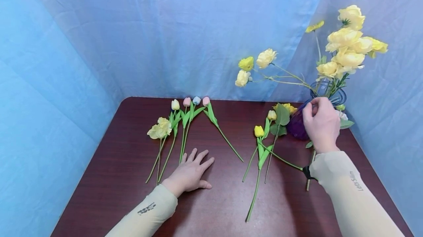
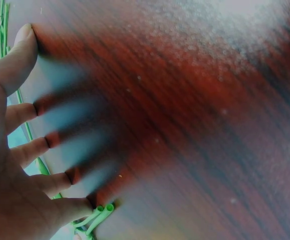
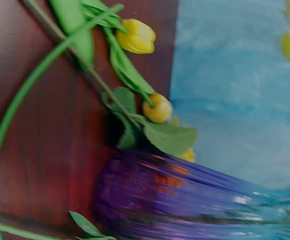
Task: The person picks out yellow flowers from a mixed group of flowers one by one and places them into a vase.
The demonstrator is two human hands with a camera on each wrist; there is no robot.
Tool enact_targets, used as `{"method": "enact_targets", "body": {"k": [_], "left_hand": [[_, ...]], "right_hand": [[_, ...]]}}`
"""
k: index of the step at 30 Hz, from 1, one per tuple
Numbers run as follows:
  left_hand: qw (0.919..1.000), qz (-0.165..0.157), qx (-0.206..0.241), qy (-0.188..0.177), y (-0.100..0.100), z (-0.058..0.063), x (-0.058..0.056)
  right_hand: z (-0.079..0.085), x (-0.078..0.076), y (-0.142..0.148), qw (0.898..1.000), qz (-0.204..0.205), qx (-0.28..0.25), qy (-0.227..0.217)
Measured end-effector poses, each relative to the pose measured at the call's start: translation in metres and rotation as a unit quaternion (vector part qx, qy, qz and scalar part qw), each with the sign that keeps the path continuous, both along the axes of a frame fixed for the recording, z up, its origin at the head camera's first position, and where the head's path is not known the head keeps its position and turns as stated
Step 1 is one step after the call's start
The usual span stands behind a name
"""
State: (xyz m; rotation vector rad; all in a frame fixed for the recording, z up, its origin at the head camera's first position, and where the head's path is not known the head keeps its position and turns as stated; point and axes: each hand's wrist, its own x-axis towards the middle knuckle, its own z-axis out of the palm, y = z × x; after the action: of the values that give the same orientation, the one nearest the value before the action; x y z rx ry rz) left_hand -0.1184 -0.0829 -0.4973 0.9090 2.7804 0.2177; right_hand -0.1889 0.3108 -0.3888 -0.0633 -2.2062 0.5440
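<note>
My right hand, fingers curled, grips the narrow neck of a glass vase, purple at its base and bluer toward the rim. Only fingertips at the right edge show in the right wrist view, against the vase; the grip itself is mostly hidden. Pale yellow flowers stand in the vase, several leaning left. My left hand lies palm down with spread fingers on the table, near the cut ends of tulip stems, holding nothing.
Left of centre lie a ruffled yellow flower, a white tulip, pink tulips and a blue tulip. Yellow tulips and a leafy stem lie left of the vase. Blue curtains surround the table.
</note>
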Motion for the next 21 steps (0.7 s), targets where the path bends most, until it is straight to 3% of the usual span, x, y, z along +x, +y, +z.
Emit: {"method": "enact_targets", "body": {"k": [5, 8, 11, 15, 21], "left_hand": [[1.0, 0.0, -0.001, 0.001, 0.0, 0.0, 0.0], [1.0, 0.0, -0.003, 0.002, 0.0, 0.0, 0.0], [1.0, 0.001, -0.005, 0.001, 0.0, 0.0, 0.0], [1.0, 0.003, -0.007, -0.001, 0.0, 0.001, 0.0], [1.0, 0.004, -0.006, -0.003, 0.001, 0.001, 0.0]], "right_hand": [[-0.021, 0.002, -0.007, 0.998, 0.009, 0.007, -0.066], [-0.032, 0.003, -0.009, 0.991, 0.013, 0.007, -0.136], [-0.042, 0.005, -0.01, 0.974, 0.023, -0.003, -0.225], [-0.055, 0.006, -0.012, 0.943, 0.038, -0.021, -0.33], [-0.073, 0.005, -0.016, 0.911, 0.045, -0.026, -0.41]]}}
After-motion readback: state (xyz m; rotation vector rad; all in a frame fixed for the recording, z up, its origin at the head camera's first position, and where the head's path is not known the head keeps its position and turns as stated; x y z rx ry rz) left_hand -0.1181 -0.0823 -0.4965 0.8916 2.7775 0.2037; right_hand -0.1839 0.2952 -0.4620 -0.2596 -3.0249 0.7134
